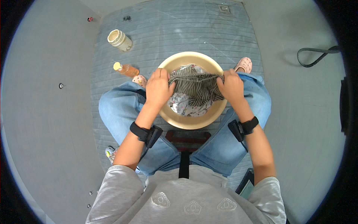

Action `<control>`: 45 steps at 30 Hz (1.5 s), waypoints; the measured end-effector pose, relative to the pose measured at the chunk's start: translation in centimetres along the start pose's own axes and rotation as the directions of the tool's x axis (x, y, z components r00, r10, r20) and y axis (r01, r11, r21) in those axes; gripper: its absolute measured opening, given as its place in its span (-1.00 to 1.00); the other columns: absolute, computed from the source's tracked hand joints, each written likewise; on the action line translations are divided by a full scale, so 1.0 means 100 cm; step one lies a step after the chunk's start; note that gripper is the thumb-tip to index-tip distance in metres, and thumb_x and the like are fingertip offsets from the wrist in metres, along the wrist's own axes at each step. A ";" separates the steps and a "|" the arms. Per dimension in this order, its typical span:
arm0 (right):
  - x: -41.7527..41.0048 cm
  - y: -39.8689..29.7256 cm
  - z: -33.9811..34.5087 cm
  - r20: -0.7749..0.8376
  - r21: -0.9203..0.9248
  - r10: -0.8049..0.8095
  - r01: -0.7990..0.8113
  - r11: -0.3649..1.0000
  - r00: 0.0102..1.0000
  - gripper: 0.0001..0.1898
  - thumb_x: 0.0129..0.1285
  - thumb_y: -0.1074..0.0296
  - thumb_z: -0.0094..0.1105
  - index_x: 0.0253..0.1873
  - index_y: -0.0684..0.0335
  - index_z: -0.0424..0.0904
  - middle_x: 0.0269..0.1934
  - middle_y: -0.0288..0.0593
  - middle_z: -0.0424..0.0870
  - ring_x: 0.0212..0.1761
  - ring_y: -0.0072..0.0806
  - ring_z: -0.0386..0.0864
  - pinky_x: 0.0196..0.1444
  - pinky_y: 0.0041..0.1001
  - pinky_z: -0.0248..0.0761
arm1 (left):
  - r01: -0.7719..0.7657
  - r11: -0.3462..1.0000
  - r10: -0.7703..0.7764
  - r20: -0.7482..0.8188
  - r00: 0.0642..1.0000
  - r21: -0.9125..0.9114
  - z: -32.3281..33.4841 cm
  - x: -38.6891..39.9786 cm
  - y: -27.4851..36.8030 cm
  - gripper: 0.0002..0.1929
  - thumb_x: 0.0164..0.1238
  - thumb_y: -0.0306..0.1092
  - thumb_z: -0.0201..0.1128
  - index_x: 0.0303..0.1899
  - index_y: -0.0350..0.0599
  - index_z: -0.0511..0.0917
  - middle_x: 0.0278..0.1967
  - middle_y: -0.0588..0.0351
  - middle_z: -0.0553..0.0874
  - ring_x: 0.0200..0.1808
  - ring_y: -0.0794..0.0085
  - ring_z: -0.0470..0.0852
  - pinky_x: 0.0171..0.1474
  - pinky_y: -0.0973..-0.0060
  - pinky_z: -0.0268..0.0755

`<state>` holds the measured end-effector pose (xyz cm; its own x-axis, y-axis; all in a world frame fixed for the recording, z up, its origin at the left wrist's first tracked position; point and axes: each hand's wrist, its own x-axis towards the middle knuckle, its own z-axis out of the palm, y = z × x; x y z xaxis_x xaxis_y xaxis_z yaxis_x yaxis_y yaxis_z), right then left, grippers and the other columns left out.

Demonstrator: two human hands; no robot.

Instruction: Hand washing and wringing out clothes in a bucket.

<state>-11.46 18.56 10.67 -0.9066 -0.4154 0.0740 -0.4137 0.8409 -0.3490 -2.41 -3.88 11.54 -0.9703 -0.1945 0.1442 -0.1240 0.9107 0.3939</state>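
Note:
A cream plastic basin (193, 124) stands on the floor between my knees. Inside it lies pale printed cloth (193, 109), which looks wet. My left hand (159, 86) grips one end of a dark striped cloth (193, 86) near the basin's left rim. At the right rim, my right hand (231, 85) holds the other end. The striped cloth is stretched between both hands, and its lower part hangs over the printed cloth. My fingertips are partly hidden by the fabric and my hands.
To the left lie a clear bottle of amber liquid (130, 70) with a yellow cap and, farther off, a cream jar (120, 40). A floor drain (224, 9) is set at the far right. A dark hose loop (316, 56) sticks out along the right wall.

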 end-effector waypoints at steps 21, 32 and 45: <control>-0.008 0.008 0.159 0.684 0.004 -0.029 0.036 0.999 0.729 -0.33 0.15 0.17 -0.04 0.35 -0.17 -0.13 0.37 -0.15 -0.21 0.41 -0.18 -0.30 0.29 0.07 -0.27 | -0.041 0.982 -0.120 0.770 0.627 0.186 0.157 0.002 -0.024 -0.27 0.15 -0.10 0.03 0.33 0.30 -0.15 0.36 0.09 -0.26 0.36 0.05 -0.46 0.16 -0.29 -0.59; -0.008 0.019 0.184 0.772 0.057 -0.024 -0.031 0.998 0.636 -0.34 0.17 0.13 -0.10 0.35 -0.05 -0.14 0.37 -0.05 -0.27 0.39 -0.04 -0.36 0.32 -0.02 -0.28 | 0.083 0.972 -0.233 0.874 0.426 0.218 0.159 0.019 -0.019 -0.34 0.11 -0.19 -0.09 0.32 0.24 -0.03 0.37 0.18 -0.23 0.37 0.15 -0.46 0.31 0.04 -0.36; 0.011 0.033 0.123 0.488 0.227 -0.033 -0.090 0.970 0.872 -0.62 0.18 0.34 -0.17 0.12 0.24 0.26 -0.35 0.22 0.54 -0.28 0.09 0.49 -0.16 -0.11 0.34 | 0.355 0.890 -0.119 0.605 0.787 -0.286 0.125 0.005 -0.041 -0.59 0.12 -0.36 0.02 0.08 0.04 0.37 -0.12 -0.18 0.55 -0.02 0.07 0.50 0.04 0.24 0.30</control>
<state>-12.84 16.58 -1.91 -0.7369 -0.5597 -0.3792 -0.3012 0.7739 -0.5571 -4.96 -3.14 -1.37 -0.8749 -0.0411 -0.4826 -0.3949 0.6375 0.6615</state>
